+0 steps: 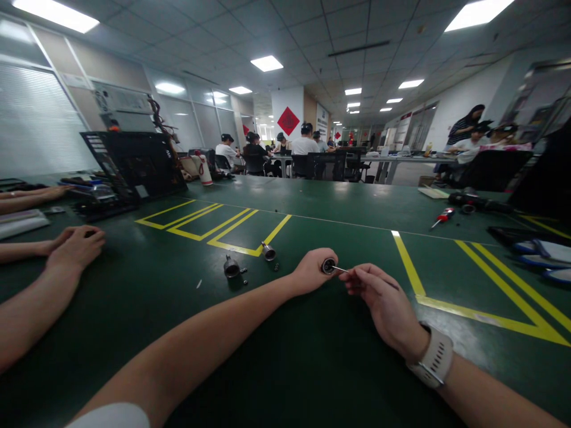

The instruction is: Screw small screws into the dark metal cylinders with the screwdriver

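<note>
My left hand [313,272] is closed round a small dark cylindrical metal part [329,266], its round open end turned toward my right. A thin metal rod, like a slim pick or tweezers [341,270], is pinched in my right hand [379,297], which wears a watch with a light band. The rod's tip reaches the part's open end; how deep it goes I cannot tell. Left of my hands, two metal cup-shaped fittings with narrow stems, a nearer one [231,267] and a farther one [268,251], rest on the green table [285,368], with several tiny dark pieces [244,271] beside them.
At the left, a co-worker's hands [78,249] hold something small and dark. A black computer case [138,163] stands behind them. Yellow tape [413,267] marks the tabletop. A red-handled screwdriver [443,217] lies at the right, near blue-and-white items [551,252]. People sit at tables farther back.
</note>
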Motion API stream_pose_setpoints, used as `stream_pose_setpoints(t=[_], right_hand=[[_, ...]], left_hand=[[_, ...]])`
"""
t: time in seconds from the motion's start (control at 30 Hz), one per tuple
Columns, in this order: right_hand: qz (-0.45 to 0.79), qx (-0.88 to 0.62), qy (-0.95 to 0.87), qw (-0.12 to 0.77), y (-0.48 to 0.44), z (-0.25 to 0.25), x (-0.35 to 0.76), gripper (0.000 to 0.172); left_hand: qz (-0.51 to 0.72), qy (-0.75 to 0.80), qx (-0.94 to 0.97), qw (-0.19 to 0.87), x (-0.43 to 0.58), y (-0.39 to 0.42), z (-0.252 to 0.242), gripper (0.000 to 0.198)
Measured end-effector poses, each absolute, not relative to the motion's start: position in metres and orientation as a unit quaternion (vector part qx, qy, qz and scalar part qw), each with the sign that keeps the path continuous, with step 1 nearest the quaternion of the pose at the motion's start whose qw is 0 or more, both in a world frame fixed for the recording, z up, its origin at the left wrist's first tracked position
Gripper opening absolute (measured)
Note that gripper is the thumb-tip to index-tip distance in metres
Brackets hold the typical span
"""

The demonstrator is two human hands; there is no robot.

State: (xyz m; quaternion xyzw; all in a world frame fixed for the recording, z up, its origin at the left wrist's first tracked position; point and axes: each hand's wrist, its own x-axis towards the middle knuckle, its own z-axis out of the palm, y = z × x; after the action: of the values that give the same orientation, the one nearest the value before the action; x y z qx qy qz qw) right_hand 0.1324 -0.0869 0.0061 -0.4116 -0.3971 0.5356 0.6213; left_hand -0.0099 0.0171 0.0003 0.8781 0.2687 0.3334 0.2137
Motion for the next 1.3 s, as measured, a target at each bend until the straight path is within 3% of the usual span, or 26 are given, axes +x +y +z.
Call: stream_pose_setpoints(t=[1.03, 1.3], right_hand=[[0.484, -0.445, -0.401, 0.638, -0.0887, 0.0091, 0.1301, 0.019], [0.511, -0.428, -0.382, 0.640, -0.0864, 0.0088, 0.1346, 0.015]], left_hand=[[0.286, 0.246, 0.912, 0.160, -0.0111, 0.0151, 0.0017, 0.009], [0.310, 0.273, 0.888, 0.201, -0.0105, 0.0154, 0.0021, 0.014]])
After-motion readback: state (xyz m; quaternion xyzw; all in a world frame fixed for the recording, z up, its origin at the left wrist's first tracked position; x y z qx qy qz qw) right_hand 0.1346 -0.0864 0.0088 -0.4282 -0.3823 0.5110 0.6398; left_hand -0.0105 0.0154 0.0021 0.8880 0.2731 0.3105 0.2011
